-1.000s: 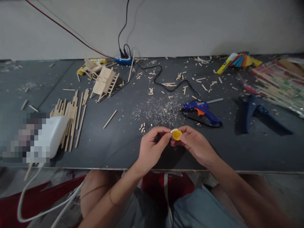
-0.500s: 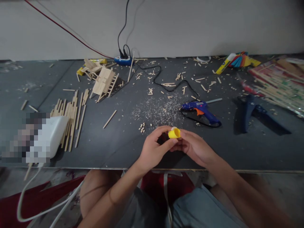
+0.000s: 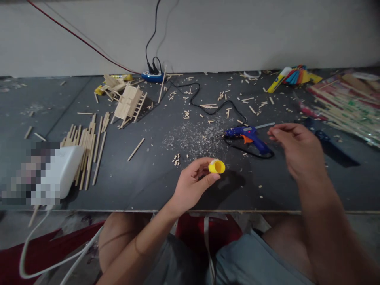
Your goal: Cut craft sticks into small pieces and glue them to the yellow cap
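Note:
My left hand (image 3: 192, 182) grips a short, hollow yellow cylinder (image 3: 217, 167) between thumb and fingers, its round opening facing me. A whitish bit shows along its upper edge. Off to the right, my right hand (image 3: 299, 148) is raised with thumb and fingertips drawn together; what they hold, if anything, is too small to make out. Its fingertips lie close to the end of the pale glue stick (image 3: 265, 125) that sticks out of the blue hot glue gun (image 3: 247, 133); whether they touch, I cannot tell. Blue-handled pliers (image 3: 337, 149) are partly hidden behind this hand.
Small wooden offcuts (image 3: 176, 159) and pale shavings (image 3: 198, 138) litter the dark table. Left are wooden sticks (image 3: 86, 162), a white device (image 3: 71, 170) and a small wooden model (image 3: 127, 103). At the back stand a blue socket (image 3: 152, 76) and a yellow glue tube (image 3: 277, 83).
My right hand has let go of the yellow cylinder and moved right, past the glue gun, in front of the pliers. My left hand keeps the cylinder in nearly the same place.

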Motion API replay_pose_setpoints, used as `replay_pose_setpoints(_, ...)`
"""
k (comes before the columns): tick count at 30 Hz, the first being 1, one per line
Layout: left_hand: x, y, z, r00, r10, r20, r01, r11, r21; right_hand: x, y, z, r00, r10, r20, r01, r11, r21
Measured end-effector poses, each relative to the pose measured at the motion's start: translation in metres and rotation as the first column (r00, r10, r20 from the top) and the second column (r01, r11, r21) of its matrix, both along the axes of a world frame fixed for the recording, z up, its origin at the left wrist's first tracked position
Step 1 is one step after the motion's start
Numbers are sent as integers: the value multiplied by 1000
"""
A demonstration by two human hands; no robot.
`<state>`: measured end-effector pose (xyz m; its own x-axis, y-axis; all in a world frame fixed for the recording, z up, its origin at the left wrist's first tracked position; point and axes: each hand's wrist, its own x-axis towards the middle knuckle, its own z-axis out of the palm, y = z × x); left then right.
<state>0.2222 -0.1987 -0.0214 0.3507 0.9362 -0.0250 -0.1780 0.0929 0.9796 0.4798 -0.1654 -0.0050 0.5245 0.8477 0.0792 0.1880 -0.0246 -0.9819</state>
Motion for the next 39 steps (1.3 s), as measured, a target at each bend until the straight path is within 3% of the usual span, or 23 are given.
replay_pose_setpoints(4, -2, 0, -2, 999, -5, -32, 8, 996, 94, 12, 5, -10, 973, 167, 162, -112, 947, -302)
replay_pose_setpoints(7, -5, 1, -2, 992, 17, -128, 9, 979, 205, 14, 11, -21, 952, 251, 175, -167, 905, -391)
replay_pose_setpoints(9, -7, 2, -2, 981, 41, -188, 15, 958, 287, 13, 15, -25, 958, 259, 125, -184, 885, -427)
replay_pose_setpoints(11, -8, 3, -2, 968, 74, -238, 17, 932, 361, 9, 19, -24, 972, 233, -31, -221, 862, -456)
replay_pose_setpoints(17, -8, 5, 0, 922, 175, -345, 17, 872, 489, -4, 19, -12, 907, 202, -370, -366, 814, -452)
replay_pose_setpoints(24, -9, 7, 0, 882, 219, -418, 10, 877, 481, -10, 9, -4, 758, 298, -580, -518, 816, -257)
replay_pose_setpoints(27, -8, 7, 0, 853, 271, -446, -5, 859, 512, -13, 6, -9, 820, 312, -480, -474, 840, -265)
replay_pose_setpoints(30, -8, 6, 1, 815, 337, -471, -10, 821, 571, -14, 7, -15, 914, 314, -257, -396, 829, -395)
replay_pose_setpoints(34, -8, 5, 2, 775, 426, -466, -22, 756, 655, -8, 8, -17, 944, 330, -2, -293, 835, -466)
replay_pose_setpoints(37, -8, 3, 1, 751, 474, -460, -29, 720, 693, -3, 5, -13, 970, 178, 164, -108, 925, -363)
replay_pose_setpoints(39, -7, 2, 1, 733, 506, -454, -40, 699, 714, -5, -2, -8, 983, 49, 178, -4, 970, -244)
